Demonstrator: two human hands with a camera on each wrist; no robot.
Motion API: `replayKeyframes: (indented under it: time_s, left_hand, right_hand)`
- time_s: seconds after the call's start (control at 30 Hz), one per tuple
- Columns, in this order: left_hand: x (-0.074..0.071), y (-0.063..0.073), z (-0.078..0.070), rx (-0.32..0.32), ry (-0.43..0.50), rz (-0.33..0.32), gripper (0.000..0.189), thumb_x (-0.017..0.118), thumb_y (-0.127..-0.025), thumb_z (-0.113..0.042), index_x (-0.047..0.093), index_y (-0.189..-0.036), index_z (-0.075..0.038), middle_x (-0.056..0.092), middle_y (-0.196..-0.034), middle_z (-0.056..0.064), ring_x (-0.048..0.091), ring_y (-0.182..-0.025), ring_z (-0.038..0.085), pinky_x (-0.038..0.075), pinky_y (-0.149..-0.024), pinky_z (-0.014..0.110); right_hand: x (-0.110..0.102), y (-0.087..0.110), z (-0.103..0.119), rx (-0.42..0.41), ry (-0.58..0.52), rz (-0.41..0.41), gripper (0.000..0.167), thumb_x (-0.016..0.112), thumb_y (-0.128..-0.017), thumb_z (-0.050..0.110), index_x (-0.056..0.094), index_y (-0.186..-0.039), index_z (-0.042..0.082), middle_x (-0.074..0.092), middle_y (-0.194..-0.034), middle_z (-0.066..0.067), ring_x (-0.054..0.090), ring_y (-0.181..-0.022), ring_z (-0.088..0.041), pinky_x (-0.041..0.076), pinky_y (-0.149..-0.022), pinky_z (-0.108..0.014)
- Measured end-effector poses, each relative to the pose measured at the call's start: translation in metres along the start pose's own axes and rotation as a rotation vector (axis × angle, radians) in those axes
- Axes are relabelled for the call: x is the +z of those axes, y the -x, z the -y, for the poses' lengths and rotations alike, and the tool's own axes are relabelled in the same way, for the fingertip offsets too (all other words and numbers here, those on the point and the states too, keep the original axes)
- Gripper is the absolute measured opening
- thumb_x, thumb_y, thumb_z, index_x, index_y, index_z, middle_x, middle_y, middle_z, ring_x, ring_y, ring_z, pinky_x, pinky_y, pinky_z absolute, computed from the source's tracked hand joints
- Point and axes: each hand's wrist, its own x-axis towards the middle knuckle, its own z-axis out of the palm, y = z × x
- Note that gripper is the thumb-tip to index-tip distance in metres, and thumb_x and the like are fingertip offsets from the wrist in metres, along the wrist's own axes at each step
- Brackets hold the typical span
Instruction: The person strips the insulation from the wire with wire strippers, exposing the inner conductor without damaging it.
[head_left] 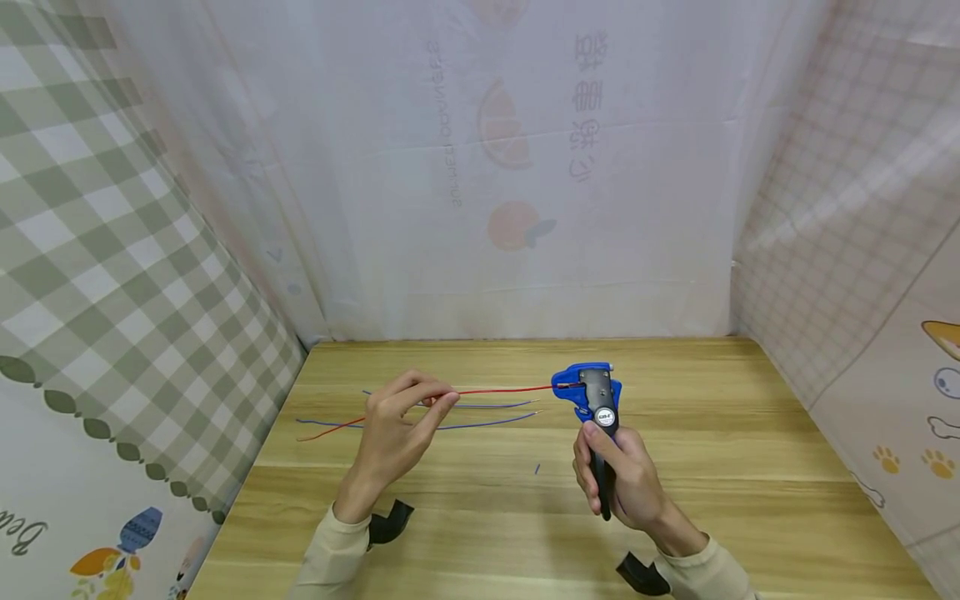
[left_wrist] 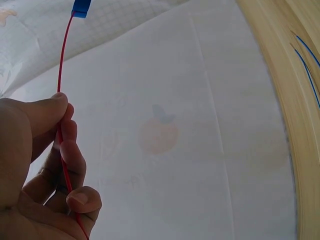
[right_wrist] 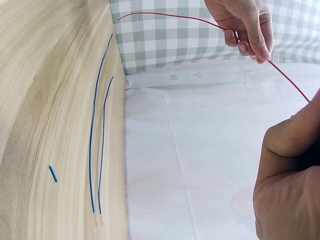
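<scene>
My left hand [head_left: 397, 421] pinches a red wire [head_left: 502, 390] between thumb and fingertips. The wire's near part runs out behind the hand to the left, and its other end reaches into the head of a blue-and-black wire stripper [head_left: 597, 392]. Around the stripper's black handles curls my right hand [head_left: 626, 479], holding the tool upright. In the left wrist view the red wire [left_wrist: 62, 60] meets a blue corner of the stripper [left_wrist: 81, 7]. The right wrist view shows the red wire [right_wrist: 287, 80] stretched between both hands; the stripper is hidden there behind the right hand.
Two blue wires [head_left: 487, 422] with bare copper ends lie on the wooden table [head_left: 465, 533], partly behind my left hand. A short blue piece of insulation [head_left: 537, 469] lies nearer the front. Patterned cloths [head_left: 525, 283] hang at the back and both sides.
</scene>
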Motion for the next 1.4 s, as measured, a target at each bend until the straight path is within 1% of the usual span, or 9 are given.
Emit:
replayKeyframes:
  time_s: [0.1,0.23,0.47,0.57,0.77,0.93,1.03,1.27,1.4]
  left_hand:
    - [-0.0002,-0.0002,0.0,0.003,0.005,-0.002,0.015,0.091,-0.09,0.003,0.088,-0.096,-0.011,0.081,-0.09,0.001,0.073,-0.077,0.016,0.057,-0.072,0.02]
    - [-0.0003,-0.0001,0.0002,0.004,0.005,-0.001,0.015,0.091,-0.091,0.003,0.088,-0.097,-0.011,0.081,-0.09,0.001,0.073,-0.077,0.016,0.059,-0.07,0.026]
    - [-0.0022,0.0016,-0.0006,-0.046,0.012,0.024,0.012,0.091,-0.092,-0.001,0.088,-0.096,-0.012,0.08,-0.091,0.0,0.073,-0.08,0.015,0.059,-0.071,0.027]
    - [-0.0026,0.0016,-0.0006,-0.041,0.013,0.022,0.012,0.091,-0.092,-0.001,0.088,-0.096,-0.012,0.08,-0.09,0.0,0.073,-0.079,0.014,0.06,-0.07,0.029]
    - [-0.003,0.0007,-0.0001,-0.001,0.013,0.003,0.016,0.092,-0.089,0.002,0.089,-0.097,-0.012,0.08,-0.089,0.001,0.072,-0.075,0.015,0.058,-0.07,0.023]
    - [-0.0038,0.0001,-0.001,-0.007,0.02,0.002,0.016,0.092,-0.09,0.002,0.089,-0.097,-0.012,0.08,-0.089,0.001,0.071,-0.075,0.015,0.056,-0.071,0.019]
    - [-0.0043,0.0002,-0.0017,-0.018,0.024,0.006,0.015,0.092,-0.09,0.001,0.089,-0.097,-0.013,0.08,-0.089,0.0,0.071,-0.075,0.014,0.056,-0.072,0.018]
    - [-0.0047,0.0004,-0.0009,0.002,0.018,0.002,0.016,0.091,-0.09,0.003,0.089,-0.097,-0.011,0.08,-0.089,0.001,0.07,-0.074,0.014,0.055,-0.07,0.019]
    - [-0.0054,0.0007,-0.0003,-0.004,0.02,0.008,0.016,0.091,-0.09,0.003,0.089,-0.097,-0.011,0.079,-0.089,0.001,0.07,-0.074,0.014,0.055,-0.07,0.019]
  right_hand:
    - [0.0001,0.0,0.0005,-0.001,-0.007,0.005,0.041,0.018,-0.122,0.005,0.038,-0.089,-0.009,0.036,-0.058,-0.022,0.028,-0.038,-0.046,0.031,-0.029,-0.049]
    - [0.0,0.0001,0.0011,0.003,-0.011,0.009,0.04,0.019,-0.122,0.005,0.038,-0.09,-0.009,0.036,-0.059,-0.022,0.028,-0.039,-0.046,0.032,-0.03,-0.049]
    - [-0.0004,0.0006,0.0016,0.01,0.005,0.009,0.04,0.019,-0.122,0.005,0.039,-0.09,-0.009,0.036,-0.06,-0.023,0.03,-0.039,-0.047,0.036,-0.03,-0.047]
    - [-0.0006,0.0006,0.0019,0.013,0.021,0.01,0.041,0.019,-0.122,0.005,0.039,-0.09,-0.009,0.037,-0.06,-0.024,0.031,-0.039,-0.047,0.039,-0.031,-0.046]
    - [-0.0009,0.0005,0.0032,0.018,0.037,0.012,0.041,0.018,-0.122,0.005,0.04,-0.09,-0.009,0.038,-0.061,-0.024,0.032,-0.04,-0.047,0.042,-0.032,-0.045]
    - [-0.0014,0.0008,0.0037,0.025,0.045,0.011,0.04,0.019,-0.122,0.005,0.04,-0.091,-0.01,0.038,-0.062,-0.025,0.033,-0.041,-0.047,0.045,-0.033,-0.044]
    - [-0.0017,0.0011,0.0036,0.025,0.047,0.014,0.04,0.019,-0.122,0.004,0.04,-0.091,-0.01,0.039,-0.062,-0.025,0.034,-0.041,-0.047,0.043,-0.033,-0.046]
    - [-0.002,0.001,0.0034,0.016,0.047,0.024,0.04,0.018,-0.121,0.004,0.04,-0.091,-0.01,0.039,-0.061,-0.025,0.037,-0.041,-0.045,0.04,-0.032,-0.048]
    - [-0.0022,0.0013,0.0033,0.016,0.046,0.026,0.04,0.018,-0.121,0.003,0.04,-0.091,-0.01,0.039,-0.061,-0.025,0.037,-0.041,-0.044,0.039,-0.032,-0.049]
